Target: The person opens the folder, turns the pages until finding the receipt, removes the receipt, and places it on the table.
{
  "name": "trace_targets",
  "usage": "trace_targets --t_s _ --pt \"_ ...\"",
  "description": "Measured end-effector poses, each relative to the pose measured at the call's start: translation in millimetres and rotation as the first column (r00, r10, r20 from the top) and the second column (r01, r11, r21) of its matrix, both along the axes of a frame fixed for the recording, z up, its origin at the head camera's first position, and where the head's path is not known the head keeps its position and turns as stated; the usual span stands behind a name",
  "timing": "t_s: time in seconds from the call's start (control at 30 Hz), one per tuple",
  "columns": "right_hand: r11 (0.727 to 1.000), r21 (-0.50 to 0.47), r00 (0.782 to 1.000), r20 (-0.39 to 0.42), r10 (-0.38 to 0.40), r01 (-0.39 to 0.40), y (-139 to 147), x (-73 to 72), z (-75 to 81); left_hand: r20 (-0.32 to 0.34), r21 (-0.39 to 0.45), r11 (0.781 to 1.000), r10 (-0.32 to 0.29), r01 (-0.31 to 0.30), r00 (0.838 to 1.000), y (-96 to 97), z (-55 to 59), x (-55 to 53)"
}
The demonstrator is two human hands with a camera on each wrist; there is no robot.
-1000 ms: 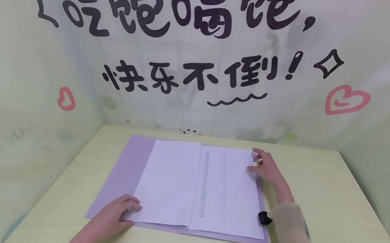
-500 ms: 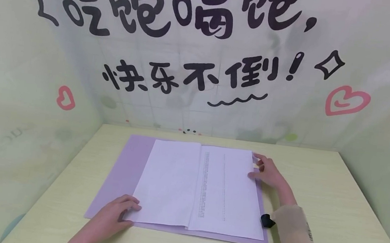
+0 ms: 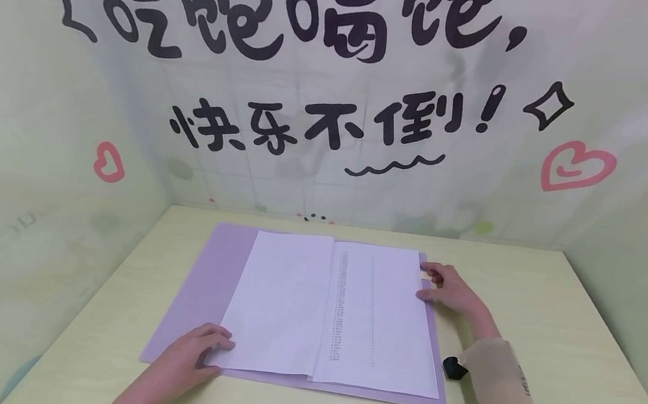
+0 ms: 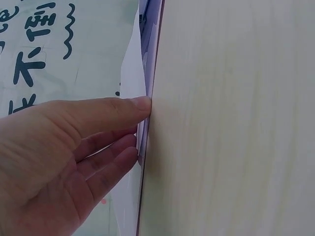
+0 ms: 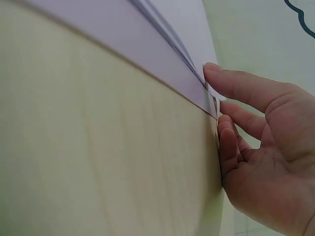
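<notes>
A purple folder [image 3: 214, 269] lies opened out, with white pages [image 3: 282, 304] spread over it. The left page is blank on top; the right page [image 3: 399, 330] bears columns of small print. My left hand [image 3: 183, 356] rests at the lower left corner of the pages, fingers on the paper and thumb [image 4: 141, 103] at the bottom edge. At the upper right edge is my right hand [image 3: 454, 290], its thumb [image 5: 212, 68] against the page edges and its index fingertip near the corner. Thumb and fingers stand apart there, the other fingers bent loosely.
The folder lies on a pale wooden table [image 3: 534, 359]. Behind it hangs a light backdrop [image 3: 278, 183] with large dark writing, and similar panels close in both sides. A small black object [image 3: 454, 368] sits at the right sleeve cuff [image 3: 488, 361].
My right hand has slid slightly down and outward along the right edge of the pages. The left hand and the folder have stayed nearly still.
</notes>
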State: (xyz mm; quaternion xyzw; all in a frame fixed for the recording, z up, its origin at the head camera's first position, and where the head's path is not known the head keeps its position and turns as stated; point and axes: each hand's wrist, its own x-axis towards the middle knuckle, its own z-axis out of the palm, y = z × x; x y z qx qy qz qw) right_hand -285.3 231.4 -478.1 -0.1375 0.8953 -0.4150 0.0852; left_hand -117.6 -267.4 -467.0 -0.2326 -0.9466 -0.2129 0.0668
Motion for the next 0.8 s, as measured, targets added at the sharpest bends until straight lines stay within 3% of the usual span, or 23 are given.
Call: trace_targets --t_s 0.27,0.53,0.8 --pt "1.000 -0.014 1.000 -0.023 -0.013 0.013 2.1 -0.9 -4.0 0.020 0.007 1.000 -0.008 0.008 1.000 0.0 -0.3 0.4" --pt "0.999 -0.014 0.999 -0.011 -0.040 0.040 2.4 1.5 -5.6 0.000 0.009 1.000 -0.013 0.013 1.000 -0.9 -0.8 0.4" --pt "0.999 -0.031 0.998 -0.054 -0.012 0.010 2.4 2.4 -3.4 -0.014 -0.002 1.000 -0.004 0.004 1.000 -0.7 -2.1 1.5"
